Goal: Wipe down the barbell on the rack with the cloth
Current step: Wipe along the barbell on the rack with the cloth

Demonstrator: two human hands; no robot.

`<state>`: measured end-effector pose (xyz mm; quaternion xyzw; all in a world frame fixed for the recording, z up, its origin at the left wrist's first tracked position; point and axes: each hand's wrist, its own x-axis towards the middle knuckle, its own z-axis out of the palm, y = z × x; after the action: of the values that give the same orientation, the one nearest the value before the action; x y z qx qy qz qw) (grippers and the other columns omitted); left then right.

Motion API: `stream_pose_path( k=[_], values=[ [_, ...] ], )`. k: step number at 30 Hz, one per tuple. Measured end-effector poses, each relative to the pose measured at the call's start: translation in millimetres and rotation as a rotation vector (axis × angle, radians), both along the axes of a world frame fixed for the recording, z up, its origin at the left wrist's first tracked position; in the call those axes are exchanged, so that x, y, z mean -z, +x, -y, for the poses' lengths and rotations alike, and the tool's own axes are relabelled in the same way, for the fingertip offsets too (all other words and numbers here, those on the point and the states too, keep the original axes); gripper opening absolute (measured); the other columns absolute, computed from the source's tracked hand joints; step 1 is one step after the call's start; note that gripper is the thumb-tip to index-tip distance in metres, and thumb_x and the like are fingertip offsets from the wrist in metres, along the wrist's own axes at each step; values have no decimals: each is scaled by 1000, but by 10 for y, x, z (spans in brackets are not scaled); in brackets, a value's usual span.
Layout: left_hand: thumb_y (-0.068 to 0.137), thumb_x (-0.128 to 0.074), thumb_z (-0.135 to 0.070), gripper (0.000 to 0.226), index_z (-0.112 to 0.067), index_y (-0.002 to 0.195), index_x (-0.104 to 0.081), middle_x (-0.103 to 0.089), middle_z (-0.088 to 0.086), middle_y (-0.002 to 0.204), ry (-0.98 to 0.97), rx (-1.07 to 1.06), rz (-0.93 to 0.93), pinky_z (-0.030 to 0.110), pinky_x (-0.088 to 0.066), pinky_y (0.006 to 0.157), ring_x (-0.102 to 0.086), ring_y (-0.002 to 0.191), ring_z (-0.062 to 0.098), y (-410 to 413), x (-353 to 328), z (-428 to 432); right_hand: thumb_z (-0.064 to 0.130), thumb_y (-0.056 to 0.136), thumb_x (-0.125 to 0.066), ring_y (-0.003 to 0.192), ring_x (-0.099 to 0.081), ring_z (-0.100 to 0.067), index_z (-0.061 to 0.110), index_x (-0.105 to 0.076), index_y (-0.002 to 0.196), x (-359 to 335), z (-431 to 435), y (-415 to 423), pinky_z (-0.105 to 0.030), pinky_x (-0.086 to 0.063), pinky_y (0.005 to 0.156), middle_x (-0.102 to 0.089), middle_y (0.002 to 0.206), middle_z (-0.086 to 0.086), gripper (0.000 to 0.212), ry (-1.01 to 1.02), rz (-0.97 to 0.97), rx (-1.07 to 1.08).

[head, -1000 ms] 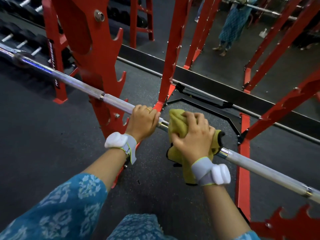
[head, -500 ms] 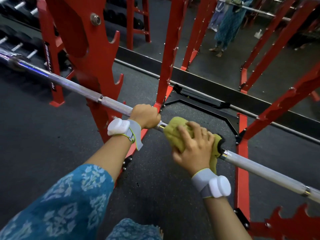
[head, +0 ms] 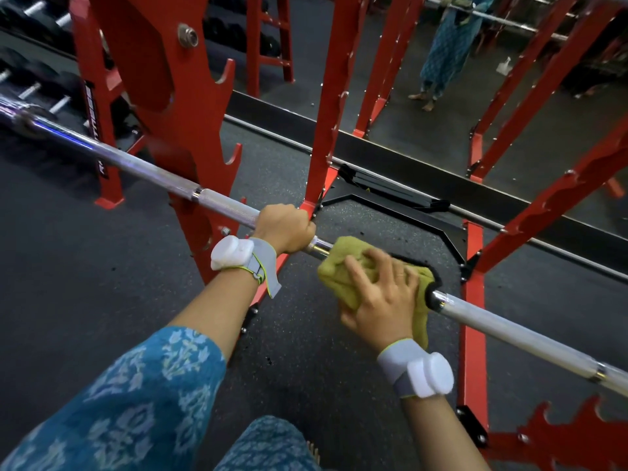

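We see a long silver steel barbell point(head: 136, 166) running level from far left to lower right across the red steel rack point(head: 326, 96). Its shaft is knurled, with a bright polished collar and a bluish gleam toward the left end. Our left hand point(head: 283, 227) is clenched around the shaft. Just beside it, our right hand point(head: 384, 297) grasps a crumpled yellow-green terry cloth point(head: 334, 266) wrapped over the bar, fingers laid across the top and thumb lower. Each wrist wears a white device on a grey strap point(head: 232, 253). Below lies dark speckled rubber floor point(head: 68, 266). A wall mirror point(head: 441, 130) behind the rack reflects more red uprights, and black dumbbells point(head: 34, 79) sit at upper left.
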<state>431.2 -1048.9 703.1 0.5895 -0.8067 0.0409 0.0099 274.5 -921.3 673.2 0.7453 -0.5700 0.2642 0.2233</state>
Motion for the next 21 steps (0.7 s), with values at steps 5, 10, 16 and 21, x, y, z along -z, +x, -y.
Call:
stream_pose_path(
  k=[5, 10, 16, 21],
  values=[
    [97, -33, -32, 42, -5, 107, -63, -63, 19, 111, -4, 8, -18, 35, -43, 81, -58, 102, 36, -4, 20, 0, 48, 57, -52, 85, -54, -31, 24, -56, 108, -228, 181, 135, -37, -31, 74, -55, 103, -8, 56, 122, 266, 228],
    [98, -33, -33, 42, -5, 108, -64, -63, 20, 112, -3, 6, -39, 35, -43, 81, -58, 105, 36, 10, 52, -1, 42, 52, -66, 93, -47, -30, 31, -45, 117, -126, 149, 241, -39, -28, 78, -45, 118, -9, 70, 142, 37, 35],
    [97, -26, -32, 50, -3, 94, -66, -66, 20, 98, -104, -22, -122, 34, -38, 68, -61, 91, 38, -5, 129, -55, 41, 49, -63, 97, -43, -28, 34, -45, 117, -71, -43, -6, -38, -28, 80, -42, 121, -5, 70, 111, 73, 35],
    [86, -24, -25, 55, -6, 50, -61, -59, 13, 50, -226, 29, -234, 29, -34, 52, -55, 45, 30, 22, 218, -154, 48, 55, -48, 84, -54, -31, 28, -53, 107, -260, 150, 85, -39, -36, 73, -56, 102, -8, 57, 173, 306, 223]
  ],
)
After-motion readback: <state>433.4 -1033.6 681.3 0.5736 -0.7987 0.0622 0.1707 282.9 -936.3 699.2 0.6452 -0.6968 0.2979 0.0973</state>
